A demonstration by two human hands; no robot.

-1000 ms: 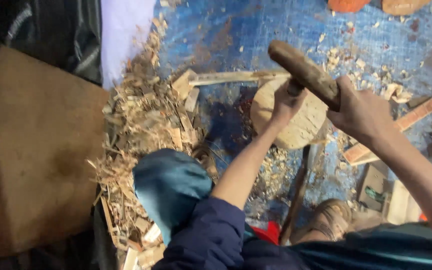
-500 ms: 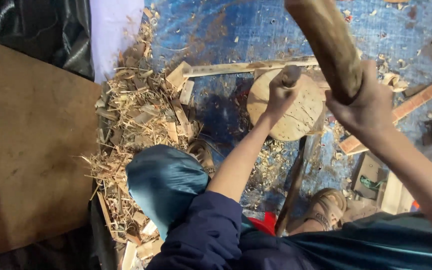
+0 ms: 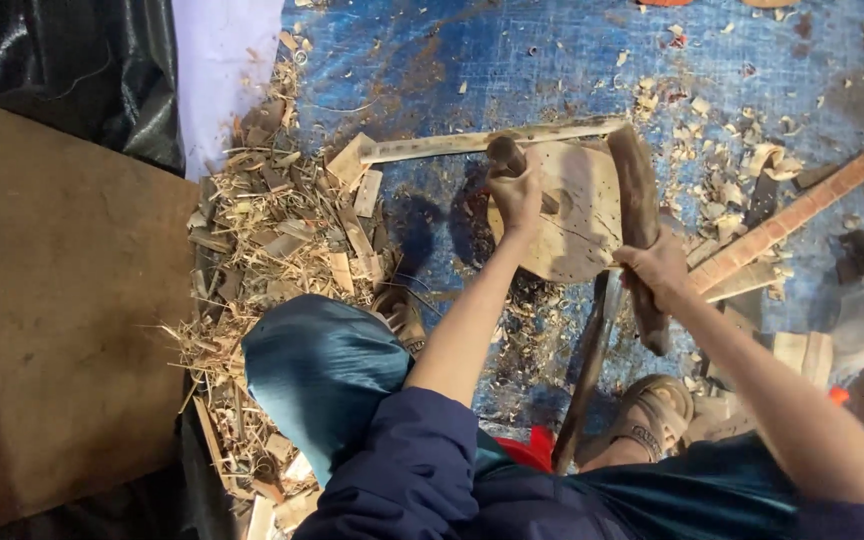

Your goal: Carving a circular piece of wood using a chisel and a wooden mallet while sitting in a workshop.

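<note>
My left hand [image 3: 518, 192] grips a short dark tool [image 3: 508, 157] stood on end on a round wooden block [image 3: 577, 215] lying on the blue tarp [image 3: 512, 70]. My right hand [image 3: 660, 270] is closed around a thick brown wooden club [image 3: 638, 210], which lies lowered across the block's right edge, pointing away from me. My blue sleeve and teal trouser knee [image 3: 317, 370] fill the lower middle. My sandalled foot [image 3: 652, 415] rests below the block.
A heap of wood shavings and offcuts [image 3: 272, 230] lies left of the block. A long pale stick [image 3: 492, 140] lies behind it. A reddish wooden slat [image 3: 792, 215] and more chips lie right. A brown board [image 3: 52, 310] covers the left side. A dark long-handled tool [image 3: 587, 370] lies by my foot.
The club, raised high half a second ago, has swung down onto the block's right side. My left hand keeps the short tool upright on the block.
</note>
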